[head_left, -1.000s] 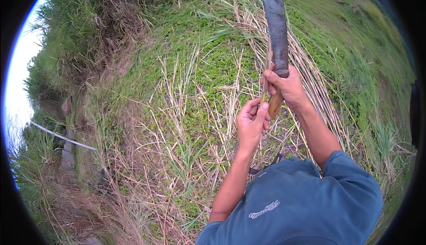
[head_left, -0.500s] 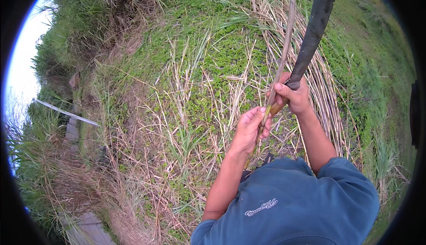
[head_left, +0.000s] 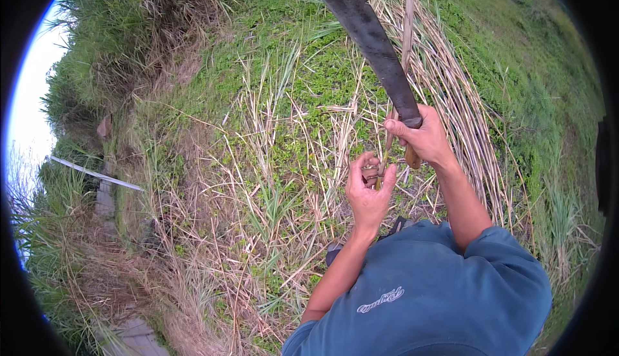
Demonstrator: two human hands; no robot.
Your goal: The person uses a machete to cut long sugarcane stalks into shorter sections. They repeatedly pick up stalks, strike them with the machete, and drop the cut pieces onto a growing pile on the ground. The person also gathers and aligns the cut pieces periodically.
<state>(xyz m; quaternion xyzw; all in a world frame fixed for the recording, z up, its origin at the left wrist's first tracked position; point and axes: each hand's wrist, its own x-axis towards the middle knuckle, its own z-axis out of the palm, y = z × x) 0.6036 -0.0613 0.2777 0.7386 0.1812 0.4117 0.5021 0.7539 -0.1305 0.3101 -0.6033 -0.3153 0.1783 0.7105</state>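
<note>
My right hand is closed round the wooden handle of a machete. The dark, worn blade slants up and to the left. A long dry cane stalk runs behind the blade, past the fingertips of my right hand, and down toward my left hand. Whether the right fingers also press on the stalk is hidden. My left hand is cupped loosely about the stalk's lower end, thumb spread away from the curled fingers.
A long heap of cut cane stalks lies on the grass to the right. Cut stubble and dry stems cover the ground ahead. Tall reeds stand at the far left, near a pale pole and a paved strip.
The machete blade has swung from upper right to upper left, crossing in front of the stalk. My left hand has loosened from its pinch on the stalk and moved slightly lower.
</note>
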